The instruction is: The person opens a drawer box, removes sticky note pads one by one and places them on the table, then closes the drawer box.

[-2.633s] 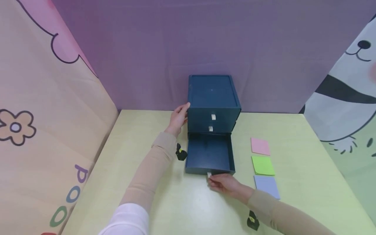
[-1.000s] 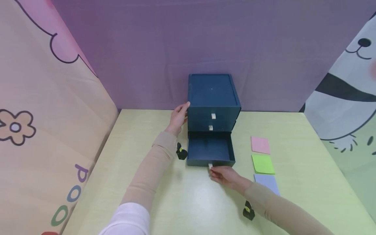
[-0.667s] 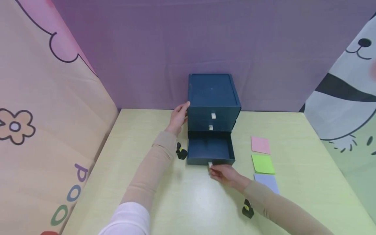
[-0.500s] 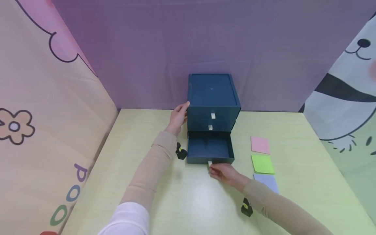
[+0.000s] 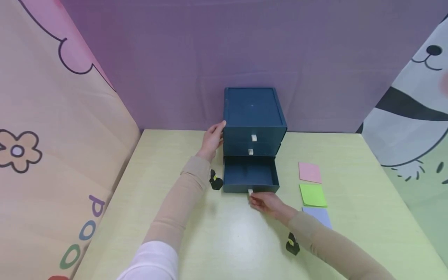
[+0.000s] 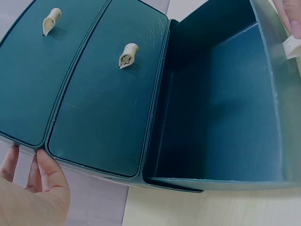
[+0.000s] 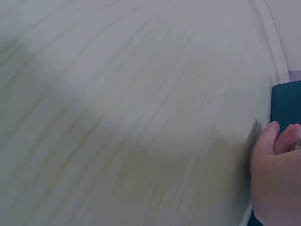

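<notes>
The dark blue drawer unit [image 5: 254, 116] stands at the middle of the bench's [image 5: 224, 241] far edge, its bottom drawer [image 5: 250, 177] partly out and empty. The right hand [image 5: 267, 203] pinches the drawer's small cream tab [image 5: 250, 191] between thumb and fingertips. To do this well, I judge the tab should travel straight along the drawer's line, level and slow, so the drawer does not skew in its frame. The left hand [image 5: 212, 140] rests with straight fingers [image 6: 47, 167] flat against the unit's left side, bracing it; firm pressure there should stop the unit sliding. The right forearm reaches in low from the bench's near right corner, the left from the near edge.
</notes>
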`<state>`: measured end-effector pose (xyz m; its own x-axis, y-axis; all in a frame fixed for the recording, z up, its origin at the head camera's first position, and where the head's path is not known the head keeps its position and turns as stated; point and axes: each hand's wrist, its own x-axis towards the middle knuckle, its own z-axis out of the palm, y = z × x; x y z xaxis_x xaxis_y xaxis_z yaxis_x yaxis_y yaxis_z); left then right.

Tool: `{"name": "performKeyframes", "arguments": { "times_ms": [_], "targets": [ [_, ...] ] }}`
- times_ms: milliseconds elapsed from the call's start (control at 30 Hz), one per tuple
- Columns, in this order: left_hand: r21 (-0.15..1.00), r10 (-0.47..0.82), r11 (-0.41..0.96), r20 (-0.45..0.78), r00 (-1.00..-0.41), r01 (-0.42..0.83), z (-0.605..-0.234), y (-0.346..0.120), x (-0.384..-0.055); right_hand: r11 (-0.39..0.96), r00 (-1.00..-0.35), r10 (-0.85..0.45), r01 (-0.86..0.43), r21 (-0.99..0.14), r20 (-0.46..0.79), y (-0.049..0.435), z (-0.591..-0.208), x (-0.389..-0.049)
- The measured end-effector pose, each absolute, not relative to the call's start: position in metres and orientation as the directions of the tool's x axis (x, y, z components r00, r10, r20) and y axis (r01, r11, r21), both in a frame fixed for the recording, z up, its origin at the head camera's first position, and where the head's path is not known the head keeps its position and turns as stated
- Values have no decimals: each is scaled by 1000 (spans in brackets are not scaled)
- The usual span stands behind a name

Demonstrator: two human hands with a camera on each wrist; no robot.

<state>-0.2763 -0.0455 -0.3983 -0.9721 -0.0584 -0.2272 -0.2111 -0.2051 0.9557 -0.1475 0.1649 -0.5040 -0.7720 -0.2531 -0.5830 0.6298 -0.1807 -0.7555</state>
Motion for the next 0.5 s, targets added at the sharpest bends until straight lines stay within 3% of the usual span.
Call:
{"name": "performKeyframes", "arguments": {
  "times_ms": [500],
  "targets": [
    [955, -65, -204, -232, -971, -215, -398, -46, -277, -205, -791, -240, 608, -767, -563, 162, -505, -159]
  ]
}}
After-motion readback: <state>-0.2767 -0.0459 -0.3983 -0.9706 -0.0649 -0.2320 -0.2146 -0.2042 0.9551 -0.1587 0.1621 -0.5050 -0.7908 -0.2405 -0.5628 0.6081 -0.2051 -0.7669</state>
